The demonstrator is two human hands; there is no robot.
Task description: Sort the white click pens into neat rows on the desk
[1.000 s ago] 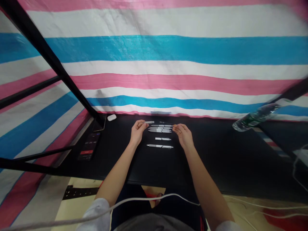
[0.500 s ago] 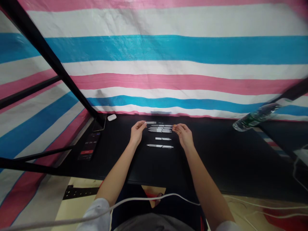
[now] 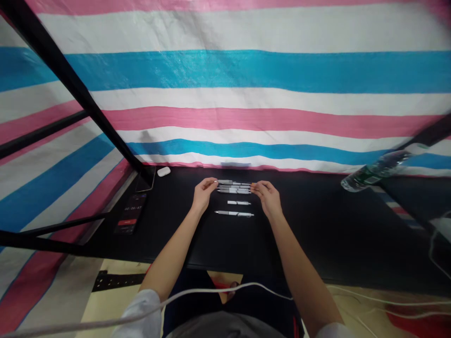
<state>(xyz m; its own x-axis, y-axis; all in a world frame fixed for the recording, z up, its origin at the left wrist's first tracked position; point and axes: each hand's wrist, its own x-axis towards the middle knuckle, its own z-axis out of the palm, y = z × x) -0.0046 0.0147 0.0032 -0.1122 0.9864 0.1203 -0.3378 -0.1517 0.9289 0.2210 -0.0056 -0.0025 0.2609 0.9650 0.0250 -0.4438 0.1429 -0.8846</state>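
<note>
Pen ends are pinched: left hand point(image 3: 203, 193) fingers clamp the left tip of the farthest white pen point(image 3: 234, 182), right hand point(image 3: 269, 199) fingers its right tip, far-middle on the desk point(image 3: 317, 220). Other pens point(image 3: 234, 213) lie nearer.

Grip of the left hand point(image 3: 203, 194) and right hand point(image 3: 269, 199) on the topmost of the white pens point(image 3: 234, 188) too small to tell, plastic bottle point(image 3: 378, 170) at right blurred, phone point(image 3: 131, 213) screen digits unreadable, white cable point(image 3: 211, 291) cut off at the lower-left edge, sleeves point(image 3: 141, 310) cropped at the bottom
</note>
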